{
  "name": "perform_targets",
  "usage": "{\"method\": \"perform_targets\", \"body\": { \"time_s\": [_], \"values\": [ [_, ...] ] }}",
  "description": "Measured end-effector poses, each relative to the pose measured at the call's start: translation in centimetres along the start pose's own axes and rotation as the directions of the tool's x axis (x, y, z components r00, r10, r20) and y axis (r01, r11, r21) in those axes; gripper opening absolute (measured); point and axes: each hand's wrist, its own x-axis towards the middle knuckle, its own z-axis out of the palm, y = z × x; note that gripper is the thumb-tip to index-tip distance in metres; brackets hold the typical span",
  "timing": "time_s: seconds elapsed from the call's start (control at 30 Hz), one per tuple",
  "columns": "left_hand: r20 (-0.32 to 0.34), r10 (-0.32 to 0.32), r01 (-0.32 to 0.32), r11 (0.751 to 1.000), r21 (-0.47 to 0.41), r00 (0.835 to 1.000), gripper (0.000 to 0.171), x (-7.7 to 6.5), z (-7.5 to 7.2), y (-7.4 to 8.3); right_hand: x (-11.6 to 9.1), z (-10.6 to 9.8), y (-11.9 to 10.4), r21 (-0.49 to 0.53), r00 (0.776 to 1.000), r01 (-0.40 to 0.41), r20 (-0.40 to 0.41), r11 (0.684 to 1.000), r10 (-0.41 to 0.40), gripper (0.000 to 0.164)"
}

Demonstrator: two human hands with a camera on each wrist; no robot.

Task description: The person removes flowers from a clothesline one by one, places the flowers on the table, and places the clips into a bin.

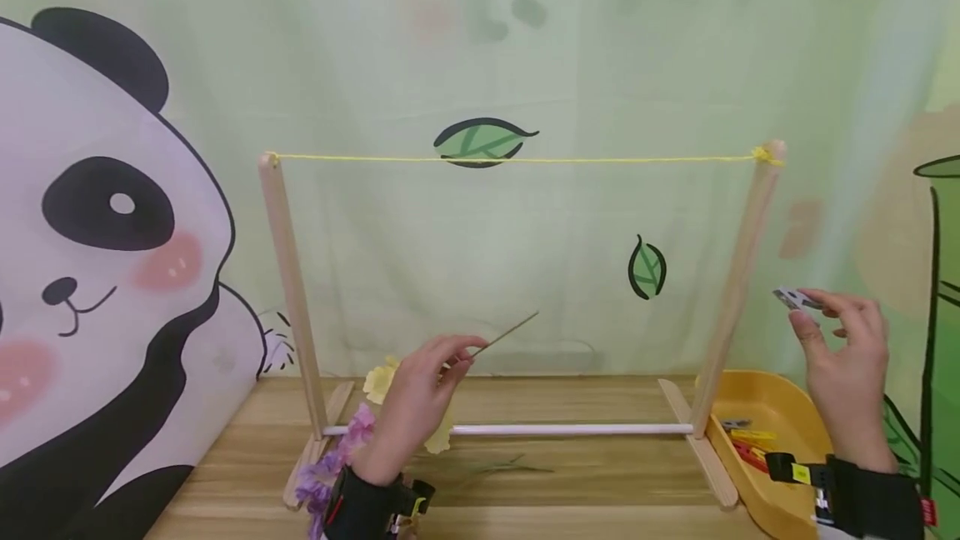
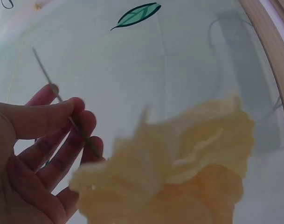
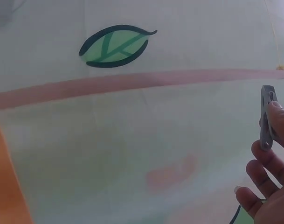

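My left hand [image 1: 416, 398] pinches the thin stem [image 1: 513, 332] of a yellow flower between thumb and fingers, below a yellow string [image 1: 600, 161]. In the left wrist view the flower's ruffled yellow petals [image 2: 179, 172] hang beyond the fingers, with the stem slanting up past the thumb. Off to the right of the wooden frame, my right hand [image 1: 851, 365] holds a grey clothespin [image 1: 792, 299] by thumb and fingertips. The right wrist view shows that clothespin [image 3: 266, 119] nearly upright; whether its jaws are squeezed apart cannot be made out.
Wooden posts [image 1: 292, 290] carry the string, and a white rod [image 1: 570, 430] joins them low down. Pink and purple flowers [image 1: 356, 432] lie at the left, with green stems [image 1: 506, 467] on the table [image 1: 600, 490]. At right, a yellow bin [image 1: 798, 432] contains several clothespins [image 1: 750, 450].
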Motion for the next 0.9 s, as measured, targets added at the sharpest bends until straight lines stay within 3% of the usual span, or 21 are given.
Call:
{"method": "perform_targets", "body": {
  "time_s": [0.17,0.33,0.43,0.53,0.63,0.7,0.9],
  "values": [
    [0.152,0.009,-0.028,0.992,0.124,0.988,0.03,-0.1,-0.6,0.2,0.1,-0.2,1.7,-0.097,0.997,-0.065,0.032,0.993,0.068,0.029],
    [0.347,-0.057,-0.016,0.979,0.205,0.936,0.031,-0.6,-1.2,0.5,0.0,-0.7,3.6,-0.237,0.981,-0.089,0.147,0.967,0.126,0.028],
    [0.425,-0.105,0.007,0.974,0.226,0.899,0.035,-0.8,-1.3,0.4,-0.1,-1.0,5.0,-0.338,0.948,-0.051,0.28,0.94,0.151,0.027],
    [0.487,-0.142,0.02,0.969,0.247,0.862,0.036,-1.2,-1.0,0.1,-0.3,-1.3,6.5,-0.406,0.897,-0.003,0.403,0.914,0.182,0.027],
    [0.505,-0.142,-0.014,0.956,0.293,0.851,0.036,-1.7,-0.4,-0.2,-0.3,-1.5,7.7,-0.444,0.843,0.01,0.485,0.896,0.231,0.028],
    [0.503,-0.131,-0.043,0.947,0.319,0.854,0.036,-1.9,0.1,-0.4,-0.2,-1.5,8.3,-0.455,0.8,0.001,0.534,0.891,0.272,0.029],
    [0.559,-0.194,0.015,0.951,0.308,0.806,0.037,-2.4,1.3,-0.5,0.0,-1.2,9.6,-0.491,0.624,-0.008,0.678,0.871,0.388,0.032]
  ]
}}
